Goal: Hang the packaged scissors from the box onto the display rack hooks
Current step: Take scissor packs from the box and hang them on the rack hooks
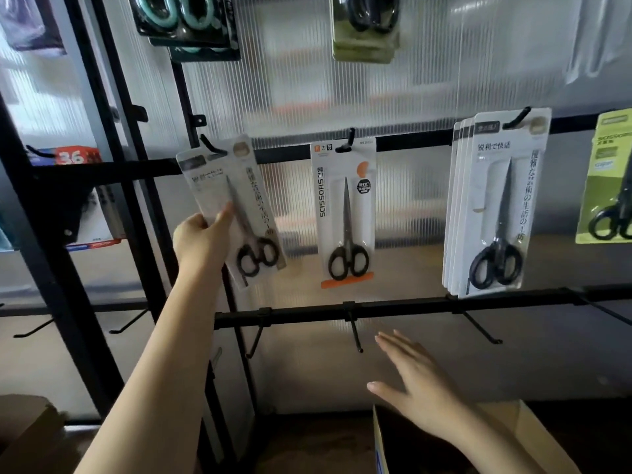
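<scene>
At the bottom right of the frame is the open cardboard box [533, 436]. It is dark inside, so I cannot tell how many packs are left. Just above it is the right hand [415, 381]. Its fingers are spread out flat and hold nothing.

A little higher, left of the middle, the left hand [201, 239] is lifted up. Its fingers and thumb pinch a pack of scissors [236, 210] by its left edge. The pack is tilted, with its top leaning to the left. The hole at the top of the pack is right at the tip of a black hook [212, 146] on the upper bar. I think the pack is just going on, but I cannot tell if the hook is through the hole.

Farther back, other packs hang on the same bar. One pack with an orange strip [345, 213] is in the middle. A bunch of white packs [496, 206] hangs to the right, and a green pack [608, 186] is at the right edge. Lower down is a second bar [393, 309] with bare hooks.

What could go wrong? The pack is crooked. If the hand lets go too soon, the hole may miss the hook and the pack may drop to the floor. A hard push could bend the card.
</scene>
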`<action>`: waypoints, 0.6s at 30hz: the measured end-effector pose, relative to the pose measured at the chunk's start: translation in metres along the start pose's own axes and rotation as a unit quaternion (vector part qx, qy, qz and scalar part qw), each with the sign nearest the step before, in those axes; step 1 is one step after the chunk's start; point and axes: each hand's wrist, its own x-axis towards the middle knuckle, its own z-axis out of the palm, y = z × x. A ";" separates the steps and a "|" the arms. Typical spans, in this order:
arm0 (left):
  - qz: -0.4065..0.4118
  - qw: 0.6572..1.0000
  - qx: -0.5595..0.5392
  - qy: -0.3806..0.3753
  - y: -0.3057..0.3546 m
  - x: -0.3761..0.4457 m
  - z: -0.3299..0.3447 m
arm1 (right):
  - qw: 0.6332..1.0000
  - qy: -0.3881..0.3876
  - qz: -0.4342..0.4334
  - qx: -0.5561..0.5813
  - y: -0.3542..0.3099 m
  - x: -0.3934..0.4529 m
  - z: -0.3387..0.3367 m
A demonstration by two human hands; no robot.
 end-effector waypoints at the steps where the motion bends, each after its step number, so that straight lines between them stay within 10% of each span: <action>1: 0.001 1.000 0.012 0.004 -0.003 -0.001 0.002 | 1.000 -0.004 0.005 -0.003 0.003 -0.002 0.000; 7: 0.000 0.996 0.066 0.057 -0.038 -0.031 0.014 | 0.998 -0.031 0.018 -0.042 0.016 -0.011 0.006; 12: 0.160 0.970 0.076 0.163 -0.066 -0.121 0.036 | 0.994 -0.070 0.001 -0.089 0.031 -0.019 0.021; 18: 0.286 0.956 0.060 -0.004 -0.125 -0.254 0.071 | 0.966 -0.165 -0.018 -0.197 0.073 -0.052 0.022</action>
